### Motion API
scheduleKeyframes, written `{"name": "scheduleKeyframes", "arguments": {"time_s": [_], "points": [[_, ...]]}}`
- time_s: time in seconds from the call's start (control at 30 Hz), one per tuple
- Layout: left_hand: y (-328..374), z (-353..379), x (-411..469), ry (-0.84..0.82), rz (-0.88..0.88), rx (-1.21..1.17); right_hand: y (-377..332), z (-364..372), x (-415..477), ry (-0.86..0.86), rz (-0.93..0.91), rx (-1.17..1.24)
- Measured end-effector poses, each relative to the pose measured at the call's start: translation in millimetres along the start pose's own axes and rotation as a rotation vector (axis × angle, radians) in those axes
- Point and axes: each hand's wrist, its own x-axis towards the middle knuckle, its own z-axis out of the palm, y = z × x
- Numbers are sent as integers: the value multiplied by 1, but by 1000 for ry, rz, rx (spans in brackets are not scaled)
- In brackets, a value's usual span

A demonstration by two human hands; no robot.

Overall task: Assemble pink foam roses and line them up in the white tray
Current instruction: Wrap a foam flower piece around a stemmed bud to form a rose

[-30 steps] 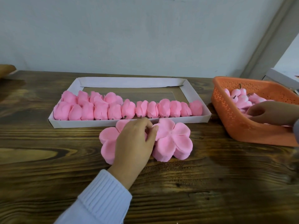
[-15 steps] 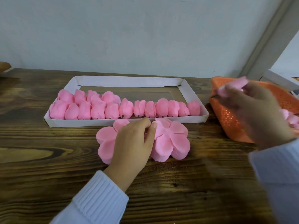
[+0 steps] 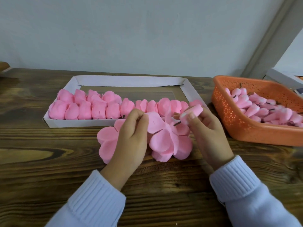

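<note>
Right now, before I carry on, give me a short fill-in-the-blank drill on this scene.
1. The right hand pinches a bud with a dark ____ sticking out.
2. The left hand pinches the petal sheet lying on the wooden ____.
3. Loose buds fill the ____ basket.
4. Finished roses lie in the ____ tray.
Missing words: stem; table; orange; white.

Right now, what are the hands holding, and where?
The right hand pinches a pink foam bud by its body; the left hand pinches the upper edge of a flat petal.
</note>
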Motion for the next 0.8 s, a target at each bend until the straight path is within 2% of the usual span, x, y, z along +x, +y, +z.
{"name": "scheduleKeyframes", "arguments": {"time_s": [0.13, 0.27, 0.4, 0.6, 0.67, 0.8], "points": [[7, 2, 0, -62, -247, -403, -2, 2, -1, -39, -118, 44], [12, 5, -1, -124, -331, -596, -8, 5, -4, -88, -220, 49], [11, 5, -3, -202, -384, -535, -11, 8, -7, -105, -252, -28], [5, 3, -6, -334, -371, -467, -7, 11, -8, -71, -299, -75], [2, 1, -5, -335, -397, -458, -6, 13, -9, -61, -300, -81], [3, -2, -4, -351, -420, -504, -6, 17, -13, 74, -436, -189]]}}
